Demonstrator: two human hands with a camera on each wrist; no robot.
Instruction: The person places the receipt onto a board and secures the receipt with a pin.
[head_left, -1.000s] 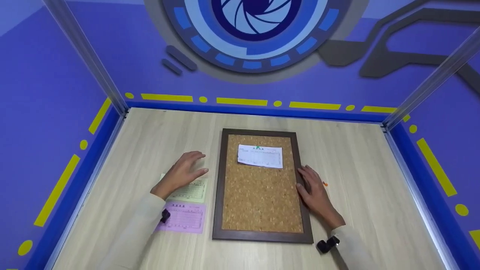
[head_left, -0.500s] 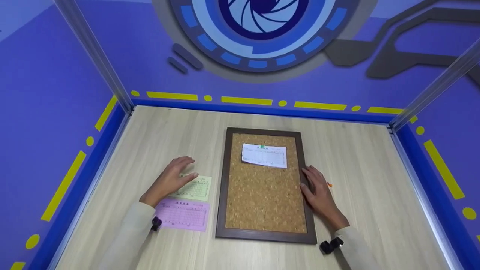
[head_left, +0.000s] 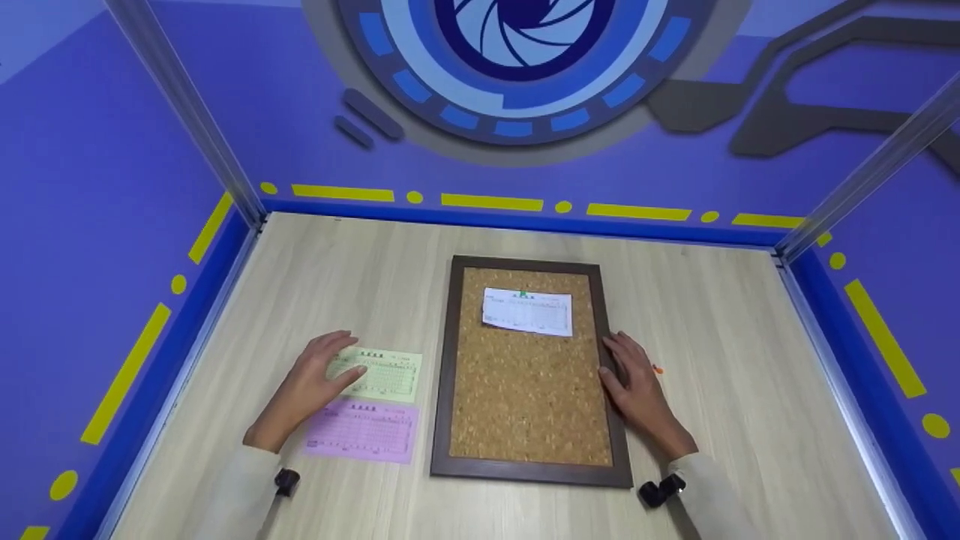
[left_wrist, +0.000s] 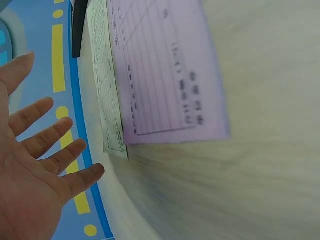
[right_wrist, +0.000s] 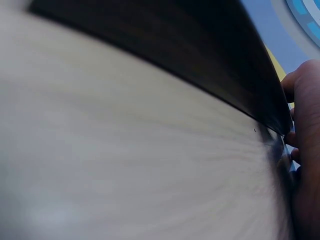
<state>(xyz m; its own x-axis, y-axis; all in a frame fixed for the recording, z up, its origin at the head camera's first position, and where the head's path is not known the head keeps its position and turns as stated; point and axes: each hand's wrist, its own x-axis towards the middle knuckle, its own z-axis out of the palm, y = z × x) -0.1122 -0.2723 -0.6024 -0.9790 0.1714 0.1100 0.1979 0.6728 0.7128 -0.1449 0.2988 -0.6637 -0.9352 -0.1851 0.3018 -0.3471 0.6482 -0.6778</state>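
Observation:
A cork board [head_left: 529, 405] in a dark brown frame lies on the table. A white printed slip [head_left: 527, 313] is on its upper part, with a small green pin [head_left: 523, 293] at the slip's top edge. My left hand [head_left: 306, 386] hovers over the left end of a pale green slip [head_left: 386, 376], fingers spread, holding nothing. Nearer me lies a purple slip [head_left: 364, 433]; the left wrist view shows both slips beside the open palm [left_wrist: 30, 185]. My right hand [head_left: 634, 386] rests against the frame's right edge, thumb and fingertips touching it.
A tiny orange object [head_left: 658, 369] lies just right of my right hand, too small to identify surely. Blue walls [head_left: 525, 165] with metal corner posts [head_left: 187, 105] enclose the wooden table [head_left: 720, 337] at the back and sides.
My left hand has drawn back left and toward me, uncovering more of the green and purple slips. The right hand stays at the frame; the whole view shifted slightly.

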